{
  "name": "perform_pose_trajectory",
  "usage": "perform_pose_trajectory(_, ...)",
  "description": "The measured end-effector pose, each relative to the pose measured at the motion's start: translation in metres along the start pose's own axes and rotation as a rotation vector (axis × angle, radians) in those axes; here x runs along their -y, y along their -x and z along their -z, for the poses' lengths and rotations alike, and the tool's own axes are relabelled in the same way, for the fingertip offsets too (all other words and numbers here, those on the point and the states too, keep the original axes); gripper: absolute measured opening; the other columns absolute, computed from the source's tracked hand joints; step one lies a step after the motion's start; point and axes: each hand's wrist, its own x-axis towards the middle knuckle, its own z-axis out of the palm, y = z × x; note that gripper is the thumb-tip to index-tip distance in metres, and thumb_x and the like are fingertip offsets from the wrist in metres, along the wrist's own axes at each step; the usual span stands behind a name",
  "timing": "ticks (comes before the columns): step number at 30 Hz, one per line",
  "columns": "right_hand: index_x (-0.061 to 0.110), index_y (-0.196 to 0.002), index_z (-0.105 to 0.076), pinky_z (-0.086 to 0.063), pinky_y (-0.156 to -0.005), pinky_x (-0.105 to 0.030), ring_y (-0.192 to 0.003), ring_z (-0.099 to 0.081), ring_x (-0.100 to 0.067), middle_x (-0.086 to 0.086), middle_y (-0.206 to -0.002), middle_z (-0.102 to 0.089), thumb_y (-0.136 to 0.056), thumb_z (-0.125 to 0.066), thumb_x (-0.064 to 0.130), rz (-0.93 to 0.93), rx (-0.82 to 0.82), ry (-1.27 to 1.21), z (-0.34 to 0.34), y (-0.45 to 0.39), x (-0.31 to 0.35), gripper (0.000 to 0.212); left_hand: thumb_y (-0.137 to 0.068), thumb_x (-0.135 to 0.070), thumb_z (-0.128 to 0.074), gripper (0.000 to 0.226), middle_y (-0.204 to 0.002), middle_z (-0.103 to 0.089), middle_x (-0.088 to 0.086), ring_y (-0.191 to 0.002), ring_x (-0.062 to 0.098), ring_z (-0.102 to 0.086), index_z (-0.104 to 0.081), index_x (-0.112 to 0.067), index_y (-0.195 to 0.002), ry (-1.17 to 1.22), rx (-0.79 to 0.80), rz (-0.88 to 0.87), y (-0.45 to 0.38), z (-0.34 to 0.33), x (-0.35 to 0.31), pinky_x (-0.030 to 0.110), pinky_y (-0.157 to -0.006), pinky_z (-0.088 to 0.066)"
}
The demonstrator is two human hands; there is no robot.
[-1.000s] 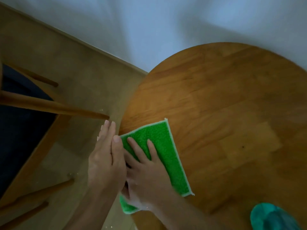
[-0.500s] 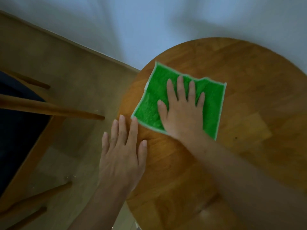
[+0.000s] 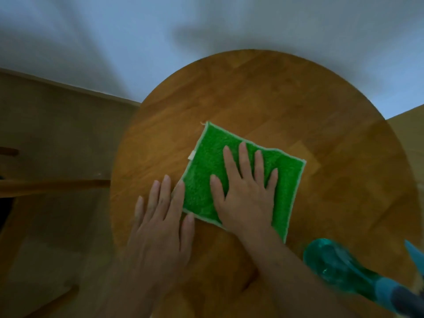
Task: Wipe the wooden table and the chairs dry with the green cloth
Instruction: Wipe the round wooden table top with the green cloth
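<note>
A green cloth (image 3: 206,175) with a pale hem lies spread flat near the middle of the round wooden table (image 3: 286,106). My right hand (image 3: 245,193) presses flat on the cloth, fingers spread, palm down. My left hand (image 3: 160,223) rests flat on the bare wood just left of the cloth, its index finger touching the cloth's left edge. A wooden chair (image 3: 52,187) shows only as a rail at the left edge, beside the table.
A teal spray bottle (image 3: 339,267) stands at the table's near right edge, close to my right forearm. A white wall (image 3: 160,42) runs behind the table. Tan floor (image 3: 57,134) lies to the left, with chair parts across it.
My right hand slid the cloth from the table's far left toward the middle and nearer to me. My left hand stayed flat on the wood. The view shifted, bringing the spray bottle back in.
</note>
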Motion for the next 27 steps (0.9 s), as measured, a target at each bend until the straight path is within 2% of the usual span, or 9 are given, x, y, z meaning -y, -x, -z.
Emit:
perform_pose_trajectory(4,0.031,-0.154,0.001,0.001,-0.113,-0.062,-0.148,0.006,-0.031,-0.001,-0.163,0.003,-0.096,-0.011,0.059,-0.105,-0.006,-0.029,-0.001,-0.001,0.009,0.066,-0.086,-0.057,0.007,0.060,-0.146,0.024,-0.017,-0.132,-0.003,0.033,0.011,-0.035,-0.142,0.007,-0.018,-0.043,-0.001,-0.003,-0.006,0.023,-0.109,0.019)
perform_pose_trajectory(9,0.025,-0.154,-0.016,-0.016,-0.110,-0.064,-0.145,-0.015,-0.036,-0.007,-0.160,-0.018,-0.084,-0.047,0.061,0.237,0.132,-0.002,-0.013,0.070,0.035,0.084,-0.090,-0.055,-0.001,0.058,-0.150,0.014,-0.014,-0.135,-0.004,0.027,0.003,-0.031,-0.143,0.107,-0.020,-0.080,0.005,-0.007,0.003,0.021,-0.111,0.014)
perform_pose_trajectory(13,0.032,-0.153,-0.011,-0.004,-0.119,-0.046,-0.146,0.009,-0.008,0.012,-0.159,-0.003,-0.095,-0.031,0.048,0.229,0.195,-0.339,-0.003,0.084,0.025,0.063,-0.090,-0.055,-0.003,0.058,-0.150,0.013,-0.013,-0.136,-0.003,0.026,0.003,-0.031,-0.142,0.164,-0.004,-0.064,0.019,-0.017,0.010,0.023,-0.112,0.010)
perform_pose_trajectory(16,0.018,-0.147,-0.033,-0.023,-0.111,-0.030,-0.142,-0.025,-0.011,0.001,-0.153,-0.034,-0.094,-0.042,0.032,0.164,0.063,-0.472,0.014,0.075,0.018,0.056,-0.090,-0.052,-0.001,0.061,-0.151,0.014,-0.004,-0.137,0.009,0.028,0.004,-0.026,-0.144,0.017,0.001,-0.015,0.028,-0.025,0.003,0.028,-0.110,0.018)
perform_pose_trajectory(18,0.010,-0.136,-0.050,-0.032,-0.102,-0.025,-0.128,-0.046,-0.017,-0.005,-0.138,-0.053,-0.093,-0.050,0.021,0.137,-0.042,-0.465,0.028,0.062,0.016,0.044,-0.096,-0.039,-0.024,0.058,-0.153,-0.007,0.009,-0.142,0.025,0.002,-0.018,-0.013,-0.147,-0.064,-0.031,-0.017,0.035,-0.026,-0.007,0.045,-0.113,0.003)
perform_pose_trajectory(20,0.013,-0.129,-0.055,-0.037,-0.096,-0.028,-0.119,-0.049,-0.019,-0.002,-0.131,-0.057,-0.093,-0.053,0.019,0.127,-0.040,-0.373,0.041,0.046,0.017,0.037,-0.088,-0.019,-0.049,0.050,-0.145,-0.038,0.018,-0.136,0.035,-0.032,-0.049,-0.004,-0.135,-0.040,-0.146,-0.110,0.043,-0.026,-0.017,0.057,-0.108,-0.021)
perform_pose_trajectory(22,0.019,-0.125,-0.055,-0.038,-0.090,-0.036,-0.115,-0.046,-0.021,0.003,-0.128,-0.056,-0.093,-0.053,0.022,0.105,0.022,-0.223,0.048,0.029,0.018,0.032,-0.083,-0.013,-0.056,0.032,-0.120,-0.064,0.016,-0.110,0.031,-0.062,-0.067,-0.007,-0.112,0.026,-0.232,-0.235,0.057,-0.029,-0.025,0.050,-0.090,-0.051)
perform_pose_trajectory(24,0.023,-0.123,-0.056,-0.038,-0.089,-0.040,-0.114,-0.047,-0.023,0.003,-0.123,-0.056,-0.093,-0.054,0.024,0.082,0.085,-0.126,0.054,0.021,0.021,0.030,-0.085,-0.025,-0.056,0.018,-0.087,-0.068,0.002,-0.075,0.021,-0.066,-0.068,-0.014,-0.093,0.050,-0.180,-0.233,0.070,-0.026,-0.034,0.032,-0.061,-0.054)
perform_pose_trajectory(27,0.026,-0.116,-0.057,-0.038,-0.088,-0.043,-0.109,-0.050,-0.024,0.002,-0.111,-0.060,-0.093,-0.056,0.024,0.097,0.141,-0.059,0.056,0.019,0.025,0.023,-0.086,-0.055,-0.053,0.042,-0.106,-0.053,-0.008,-0.096,0.013,-0.054,-0.048,-0.025,-0.115,-0.028,0.083,0.077,0.074,-0.027,-0.054,0.025,-0.071,-0.044)
